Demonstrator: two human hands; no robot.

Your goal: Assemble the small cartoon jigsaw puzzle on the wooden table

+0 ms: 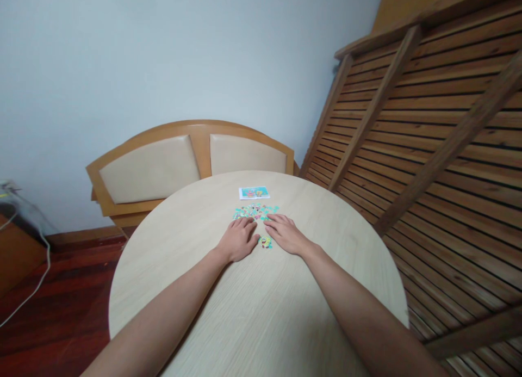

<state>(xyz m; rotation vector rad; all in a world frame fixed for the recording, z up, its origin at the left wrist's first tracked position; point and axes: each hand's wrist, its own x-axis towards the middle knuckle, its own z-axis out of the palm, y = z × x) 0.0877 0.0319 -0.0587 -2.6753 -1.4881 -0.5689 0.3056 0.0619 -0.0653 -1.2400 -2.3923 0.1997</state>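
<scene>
A heap of small teal and pink puzzle pieces (256, 210) lies on a round pale wooden table (244, 311). My left hand (239, 239) rests flat on the table, fingers stretched toward the heap's left edge. My right hand (285, 233) lies flat beside it, fingers touching the heap's right edge. Between the two hands sits a small joined yellow puzzle part (266, 241). Beyond the heap lies a small reference picture card (254, 192). Neither hand holds anything.
A wooden headboard with two beige padded panels (191, 162) leans on the wall behind the table. A slatted wooden frame (428, 137) stands tilted at the right. A cable (28, 295) trails over the dark red floor at the left.
</scene>
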